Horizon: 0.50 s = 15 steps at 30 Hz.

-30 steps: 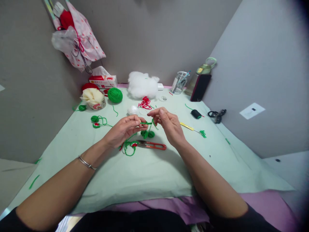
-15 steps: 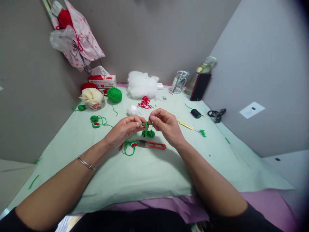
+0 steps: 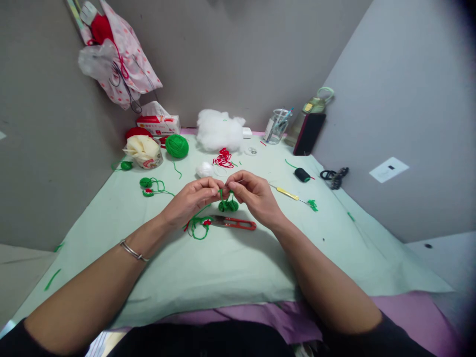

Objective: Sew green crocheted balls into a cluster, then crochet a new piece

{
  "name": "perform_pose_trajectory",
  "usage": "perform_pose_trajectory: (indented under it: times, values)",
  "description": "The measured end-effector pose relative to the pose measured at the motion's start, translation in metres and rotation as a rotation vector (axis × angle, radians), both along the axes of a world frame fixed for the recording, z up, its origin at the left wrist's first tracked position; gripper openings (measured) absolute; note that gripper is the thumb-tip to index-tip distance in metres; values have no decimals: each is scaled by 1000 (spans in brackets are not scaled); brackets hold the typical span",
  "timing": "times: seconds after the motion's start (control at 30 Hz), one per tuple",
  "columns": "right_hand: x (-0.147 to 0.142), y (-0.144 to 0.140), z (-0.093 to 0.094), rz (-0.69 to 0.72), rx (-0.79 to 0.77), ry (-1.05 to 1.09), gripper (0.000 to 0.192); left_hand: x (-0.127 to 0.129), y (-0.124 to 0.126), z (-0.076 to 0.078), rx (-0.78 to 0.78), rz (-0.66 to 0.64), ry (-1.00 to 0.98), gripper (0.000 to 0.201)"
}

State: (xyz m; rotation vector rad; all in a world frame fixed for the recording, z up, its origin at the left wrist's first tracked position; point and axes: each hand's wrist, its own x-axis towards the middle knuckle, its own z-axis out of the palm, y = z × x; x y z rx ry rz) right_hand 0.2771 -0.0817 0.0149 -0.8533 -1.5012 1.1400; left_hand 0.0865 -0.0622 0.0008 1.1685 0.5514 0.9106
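My left hand (image 3: 193, 197) is closed, thumb and fingers pinching green yarn (image 3: 220, 193). Right beside it, fingertips nearly touching, my right hand (image 3: 257, 197) is closed around a slim needle-like tool (image 3: 241, 181), mostly hidden by the fingers. Two small round green crocheted pieces (image 3: 228, 206) hang or lie just below the fingertips; which, I cannot tell. Nearer to me lie orange-handled thread snips (image 3: 238, 224). Their blades touch a small green-and-red crocheted piece (image 3: 206, 223) with loose yarn tails.
Behind my hands are a white yarn ball (image 3: 204, 170), tangled red yarn (image 3: 223, 157) and white stuffing (image 3: 219, 130). A green yarn ball (image 3: 177, 146) stands left. To the right lie a yellow-handled hook (image 3: 287, 193) and a black spool (image 3: 302, 174), with a phone (image 3: 310, 134) behind.
My right hand has shifted slightly left, closer to my left hand. The green strand that stretched between the fingertips now shows less.
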Motion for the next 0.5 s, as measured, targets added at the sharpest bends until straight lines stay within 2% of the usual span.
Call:
perform_pose_trajectory:
  times: [0.23, 0.5]
  values:
    - [0, -1, -1, 7, 40, -21, 18, 1, -1, 2, -13, 6, -11, 15]
    - [1, -1, -1, 6, 75, -73, 14, 1, 0, 0, 2, 6, 1, 13]
